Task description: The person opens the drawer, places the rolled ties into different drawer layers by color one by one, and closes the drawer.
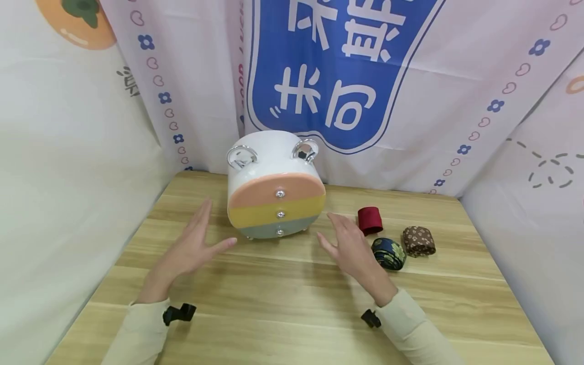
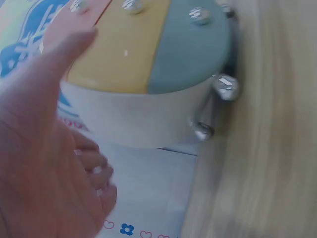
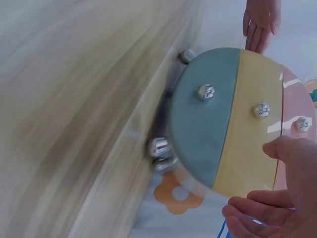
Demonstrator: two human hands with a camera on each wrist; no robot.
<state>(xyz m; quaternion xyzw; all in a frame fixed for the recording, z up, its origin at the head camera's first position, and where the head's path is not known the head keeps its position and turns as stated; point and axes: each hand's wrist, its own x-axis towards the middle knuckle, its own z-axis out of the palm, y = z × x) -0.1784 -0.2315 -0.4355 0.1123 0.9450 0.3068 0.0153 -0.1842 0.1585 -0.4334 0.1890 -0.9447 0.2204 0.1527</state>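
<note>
A white oval drawer box (image 1: 274, 167) stands on small silver feet near the back of the table. Its front has a pink, a yellow and a blue-green drawer band, each with a silver knob, and two silver rings sit on top. To its left my left hand (image 1: 189, 251) is held with fingers extended and thumb apart, holding nothing. On the other side my right hand (image 1: 351, 248) is spread likewise, also holding nothing. Both wrist views show the box front (image 2: 119, 49) (image 3: 247, 124) between the hands; contact with it is not visible.
Right of my right hand lie a rolled dark red tie (image 1: 369, 220), a rolled navy tie with a yellow-green pattern (image 1: 389, 253) and a rolled brown patterned tie (image 1: 418, 241). Printed cloth walls (image 1: 205, 91) enclose the wooden table (image 1: 274, 324) at the back and sides.
</note>
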